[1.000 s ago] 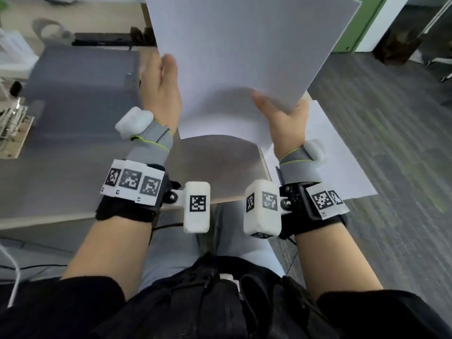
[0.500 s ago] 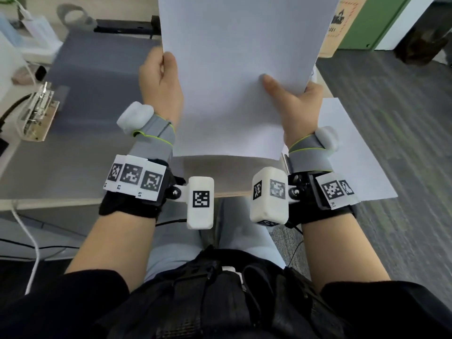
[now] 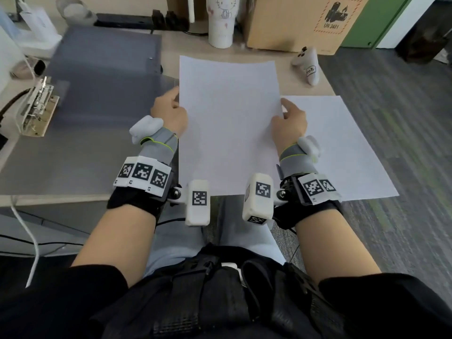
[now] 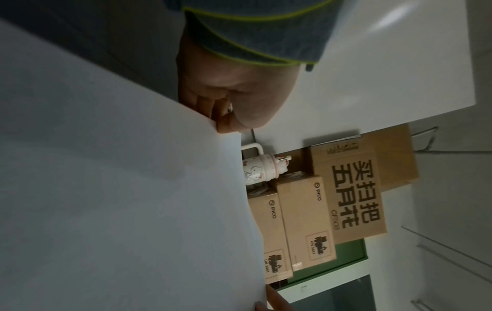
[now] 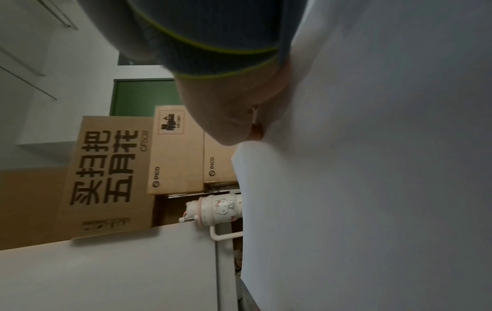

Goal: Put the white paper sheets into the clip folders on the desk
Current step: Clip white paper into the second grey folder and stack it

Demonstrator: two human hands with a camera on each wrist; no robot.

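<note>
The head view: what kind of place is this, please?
Probably an office or a lab workspace. A wooden desk holds an open grey clip folder and white paper sheets; cardboard shipping boxes stand at the back, and grey carpet tiles cover the floor.

Big cardboard box (image 4: pixel 356 202): 买扫把 五月花, CF508 | two smaller cartons (image 4: pixel 303 218): PICO, with UN 3481 battery label | carton at bench back (image 3: pixel 300 18): red-bordered UN 3481 sticker | white controller (image 3: pixel 308 67): handwritten tag, unreadable | white cup (image 3: pixel 221 20): cartoon cat drawing, no words
</note>
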